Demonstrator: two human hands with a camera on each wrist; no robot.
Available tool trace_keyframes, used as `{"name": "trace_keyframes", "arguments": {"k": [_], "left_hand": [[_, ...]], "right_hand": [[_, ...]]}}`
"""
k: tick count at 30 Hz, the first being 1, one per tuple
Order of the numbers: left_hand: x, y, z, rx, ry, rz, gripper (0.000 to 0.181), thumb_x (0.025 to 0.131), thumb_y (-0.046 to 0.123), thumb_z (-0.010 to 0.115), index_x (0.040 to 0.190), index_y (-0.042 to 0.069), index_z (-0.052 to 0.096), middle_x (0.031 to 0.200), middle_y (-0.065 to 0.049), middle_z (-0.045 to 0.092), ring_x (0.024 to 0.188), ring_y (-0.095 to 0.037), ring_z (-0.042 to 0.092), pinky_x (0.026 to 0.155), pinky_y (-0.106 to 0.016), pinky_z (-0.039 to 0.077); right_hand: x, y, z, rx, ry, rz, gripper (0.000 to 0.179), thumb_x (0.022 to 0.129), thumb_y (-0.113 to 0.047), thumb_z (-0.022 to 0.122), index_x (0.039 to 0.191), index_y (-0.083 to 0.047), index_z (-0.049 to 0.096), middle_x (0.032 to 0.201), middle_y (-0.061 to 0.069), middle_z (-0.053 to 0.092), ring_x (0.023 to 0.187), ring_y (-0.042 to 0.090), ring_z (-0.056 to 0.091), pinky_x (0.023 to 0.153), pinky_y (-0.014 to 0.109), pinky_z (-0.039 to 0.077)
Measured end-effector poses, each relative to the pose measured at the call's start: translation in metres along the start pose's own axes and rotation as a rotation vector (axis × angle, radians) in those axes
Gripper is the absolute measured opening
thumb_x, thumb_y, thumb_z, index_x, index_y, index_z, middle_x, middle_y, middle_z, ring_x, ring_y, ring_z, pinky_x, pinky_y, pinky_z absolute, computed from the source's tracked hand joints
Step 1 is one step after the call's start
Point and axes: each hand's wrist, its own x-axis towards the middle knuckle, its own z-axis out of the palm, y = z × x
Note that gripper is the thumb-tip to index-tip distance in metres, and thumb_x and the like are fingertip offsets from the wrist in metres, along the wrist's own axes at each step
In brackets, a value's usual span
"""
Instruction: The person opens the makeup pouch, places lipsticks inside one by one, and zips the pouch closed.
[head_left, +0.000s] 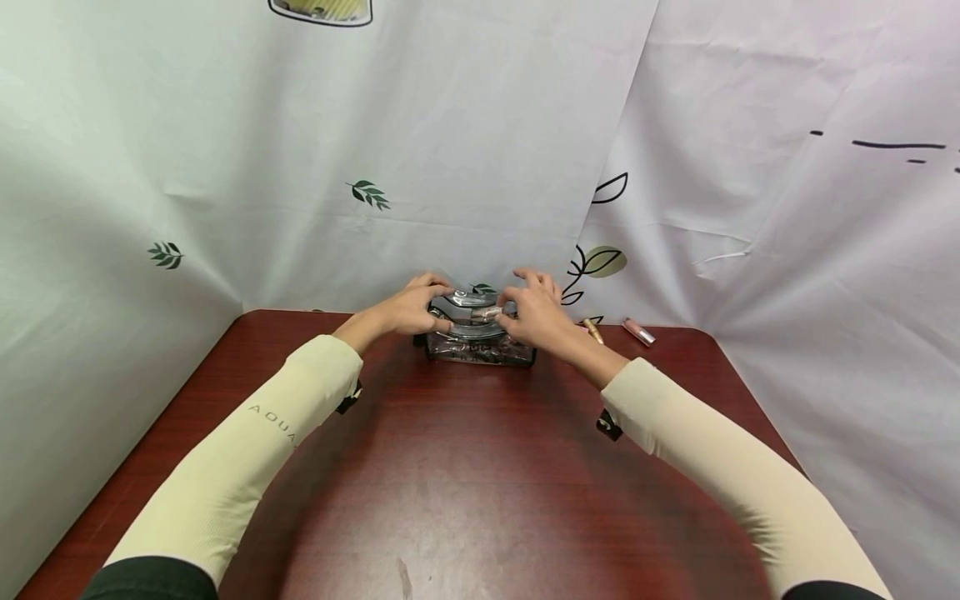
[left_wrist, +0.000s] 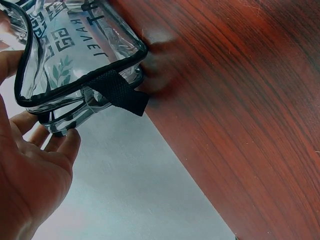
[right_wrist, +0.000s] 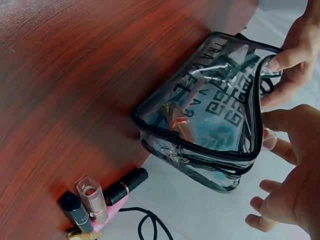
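Observation:
A clear travel pouch (head_left: 480, 350) with black piping and dark lettering stands at the table's far edge, its top gaping. My left hand (head_left: 416, 307) grips its mouth from the left, thumb on the front rim and fingers at the back; the left wrist view shows those fingers behind the pouch (left_wrist: 75, 60). At the opening, my right hand (head_left: 536, 312) pinches a small lipstick tube (head_left: 487, 314) with a clear end between thumb and index finger. In the right wrist view its other fingers spread behind the pouch. A lipstick (right_wrist: 180, 122) lies inside, seen through the front.
Right of the pouch lie a gold tube (head_left: 592, 331) and a pink lip gloss (head_left: 638, 331). The right wrist view shows a black tube (right_wrist: 126, 186), a clear-capped lipstick (right_wrist: 92, 199) and a dark tube (right_wrist: 75, 211) grouped near a black cord (right_wrist: 150, 220). White cloth (head_left: 480, 167) hangs behind the table.

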Motion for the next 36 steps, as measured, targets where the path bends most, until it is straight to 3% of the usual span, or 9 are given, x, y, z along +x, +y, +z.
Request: {"name": "trace_keyframes", "arguments": {"k": [9, 21, 36], "left_hand": [[0.000, 0.003, 0.000, -0.006, -0.013, -0.011, 0.084, 0.100, 0.037, 0.075, 0.171, 0.001, 0.047, 0.177, -0.022, 0.037, 0.168, -0.046, 0.028, 0.136, -0.067, 0.030], [-0.001, 0.002, 0.000, 0.000, -0.008, -0.009, 0.085, 0.099, 0.036, 0.075, 0.171, 0.000, 0.046, 0.176, -0.023, 0.037, 0.168, -0.047, 0.029, 0.136, -0.067, 0.030], [-0.002, 0.002, -0.001, 0.003, -0.012, -0.007, 0.085, 0.099, 0.036, 0.074, 0.171, 0.000, 0.046, 0.176, -0.024, 0.037, 0.168, -0.048, 0.028, 0.135, -0.069, 0.030]], "right_hand": [[0.003, -0.004, 0.005, -0.011, -0.020, 0.011, 0.021, 0.108, -0.029, 0.074, 0.121, -0.014, 0.080, 0.181, 0.022, 0.037, 0.164, 0.053, 0.030, 0.132, 0.076, 0.024], [0.003, -0.005, 0.005, -0.019, -0.021, 0.037, 0.033, 0.109, -0.028, 0.075, 0.138, -0.013, 0.078, 0.182, 0.021, 0.035, 0.166, 0.051, 0.028, 0.135, 0.072, 0.022], [0.000, 0.005, -0.007, -0.012, -0.003, 0.054, 0.031, 0.109, -0.026, 0.073, 0.136, -0.012, 0.079, 0.182, 0.022, 0.034, 0.166, 0.052, 0.027, 0.135, 0.074, 0.021]]}}
